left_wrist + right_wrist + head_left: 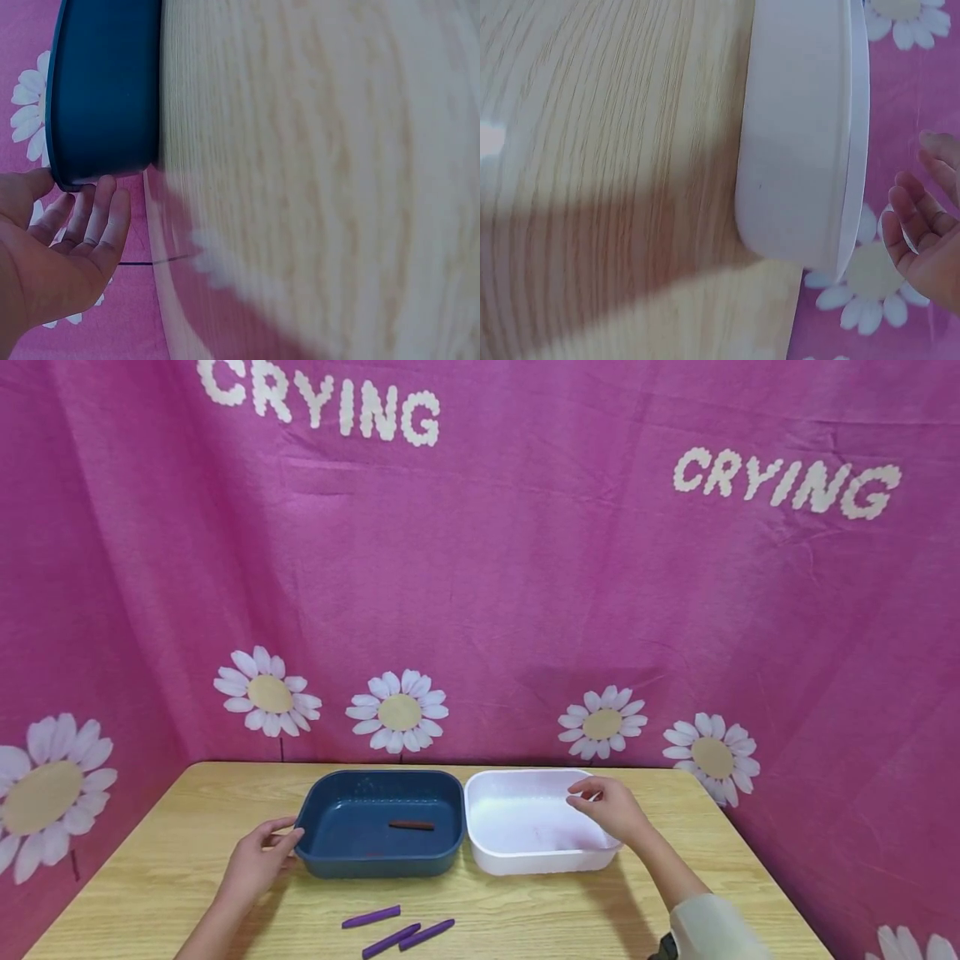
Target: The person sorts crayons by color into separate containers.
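Note:
At its left end, the dark blue plastic basin is held at the rim by my left hand. The left wrist view shows the thumb at the rim's edge and the fingertips beneath the lip. A brown crayon lies on the basin's floor. My right hand hovers over the right side of a white basin, fingers loosely bent, nothing between them. From the right wrist, this hand appears apart from the basin's rim. Three purple crayons lie on the table in front of the blue basin.
Both basins stand side by side, ends meeting, near the back of the wooden table. Behind and beside the table hangs a pink cloth printed with daisies and lettering. The right arm casts a shadow across the wood.

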`<state>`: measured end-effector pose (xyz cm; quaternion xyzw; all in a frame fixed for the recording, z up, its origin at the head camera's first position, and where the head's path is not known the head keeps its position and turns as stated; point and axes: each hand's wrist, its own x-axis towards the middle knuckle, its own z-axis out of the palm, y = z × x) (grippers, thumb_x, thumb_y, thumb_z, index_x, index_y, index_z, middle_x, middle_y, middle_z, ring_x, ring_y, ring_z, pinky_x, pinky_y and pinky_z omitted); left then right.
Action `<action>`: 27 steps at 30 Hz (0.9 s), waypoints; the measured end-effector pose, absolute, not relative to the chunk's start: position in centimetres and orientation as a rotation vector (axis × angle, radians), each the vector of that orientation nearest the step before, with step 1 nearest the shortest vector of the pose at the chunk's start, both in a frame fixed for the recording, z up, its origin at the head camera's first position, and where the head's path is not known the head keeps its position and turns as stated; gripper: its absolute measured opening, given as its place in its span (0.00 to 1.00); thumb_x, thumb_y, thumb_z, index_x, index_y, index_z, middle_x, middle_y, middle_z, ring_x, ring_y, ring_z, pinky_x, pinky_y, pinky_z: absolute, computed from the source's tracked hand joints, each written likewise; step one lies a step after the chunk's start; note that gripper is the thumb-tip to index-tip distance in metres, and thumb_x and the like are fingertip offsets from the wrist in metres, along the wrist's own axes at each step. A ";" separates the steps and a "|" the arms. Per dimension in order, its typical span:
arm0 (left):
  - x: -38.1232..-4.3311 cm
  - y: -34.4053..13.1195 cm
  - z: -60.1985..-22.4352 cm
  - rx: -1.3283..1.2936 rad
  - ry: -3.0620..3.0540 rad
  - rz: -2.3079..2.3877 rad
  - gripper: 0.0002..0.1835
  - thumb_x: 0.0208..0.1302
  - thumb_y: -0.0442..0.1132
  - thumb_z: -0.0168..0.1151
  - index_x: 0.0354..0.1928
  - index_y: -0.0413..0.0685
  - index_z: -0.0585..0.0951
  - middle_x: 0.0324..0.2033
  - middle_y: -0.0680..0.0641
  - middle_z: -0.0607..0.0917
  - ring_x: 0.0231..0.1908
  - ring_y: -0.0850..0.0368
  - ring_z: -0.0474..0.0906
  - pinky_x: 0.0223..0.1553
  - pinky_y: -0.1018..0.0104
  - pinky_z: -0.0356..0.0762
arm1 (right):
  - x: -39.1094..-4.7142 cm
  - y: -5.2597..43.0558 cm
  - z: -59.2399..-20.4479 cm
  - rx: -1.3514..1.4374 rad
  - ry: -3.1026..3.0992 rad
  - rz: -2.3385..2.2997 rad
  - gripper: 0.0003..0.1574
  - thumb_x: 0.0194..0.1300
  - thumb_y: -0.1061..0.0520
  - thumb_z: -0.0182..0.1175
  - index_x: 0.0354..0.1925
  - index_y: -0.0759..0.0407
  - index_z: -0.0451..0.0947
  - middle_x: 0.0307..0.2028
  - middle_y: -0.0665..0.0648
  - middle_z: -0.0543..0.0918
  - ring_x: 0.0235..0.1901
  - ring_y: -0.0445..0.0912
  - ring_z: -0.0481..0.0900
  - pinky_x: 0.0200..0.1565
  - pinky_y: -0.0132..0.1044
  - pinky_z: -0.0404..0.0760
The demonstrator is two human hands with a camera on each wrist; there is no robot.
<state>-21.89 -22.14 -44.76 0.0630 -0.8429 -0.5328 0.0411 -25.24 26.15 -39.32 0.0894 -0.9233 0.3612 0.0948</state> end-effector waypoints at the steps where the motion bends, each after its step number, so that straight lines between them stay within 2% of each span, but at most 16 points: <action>1: -21.9 -22.2 -44.8 0.195 -2.580 -1.630 0.26 0.66 0.42 0.56 0.60 0.31 0.69 0.37 0.37 0.82 0.28 0.55 0.82 0.29 0.65 0.81 | -25.2 26.5 -39.3 0.245 -2.735 1.071 0.12 0.58 0.57 0.64 0.38 0.64 0.82 0.31 0.57 0.82 0.29 0.41 0.74 0.32 0.31 0.73; 9: -21.5 -22.2 -44.5 0.202 -2.583 -1.632 0.25 0.66 0.42 0.56 0.59 0.31 0.69 0.34 0.42 0.82 0.25 0.59 0.79 0.26 0.69 0.78 | -24.8 28.9 -40.0 0.067 -2.711 1.076 0.13 0.60 0.57 0.62 0.40 0.65 0.82 0.34 0.60 0.84 0.33 0.44 0.76 0.32 0.32 0.73; 14: -21.1 -22.4 -44.3 0.214 -2.587 -1.597 0.25 0.66 0.42 0.56 0.58 0.31 0.70 0.35 0.38 0.82 0.24 0.61 0.79 0.26 0.69 0.78 | -24.7 30.1 -40.8 -0.021 -2.691 1.065 0.15 0.60 0.57 0.61 0.42 0.66 0.81 0.36 0.62 0.84 0.36 0.47 0.77 0.35 0.33 0.74; 22: -20.1 -23.3 -44.1 0.172 -2.667 -1.416 0.29 0.65 0.49 0.56 0.59 0.34 0.71 0.43 0.34 0.82 0.34 0.56 0.82 0.30 0.71 0.77 | -24.5 31.1 -42.1 -0.146 -2.667 1.093 0.20 0.60 0.56 0.61 0.47 0.70 0.78 0.37 0.67 0.82 0.41 0.56 0.78 0.35 0.34 0.74; 27: -19.0 -23.8 -43.8 0.137 -2.716 -1.381 0.29 0.65 0.50 0.57 0.60 0.35 0.70 0.44 0.37 0.81 0.36 0.61 0.78 0.33 0.71 0.76 | -24.6 31.3 -42.8 -0.177 -2.660 1.118 0.23 0.60 0.57 0.61 0.50 0.72 0.75 0.36 0.69 0.81 0.39 0.56 0.78 0.32 0.32 0.73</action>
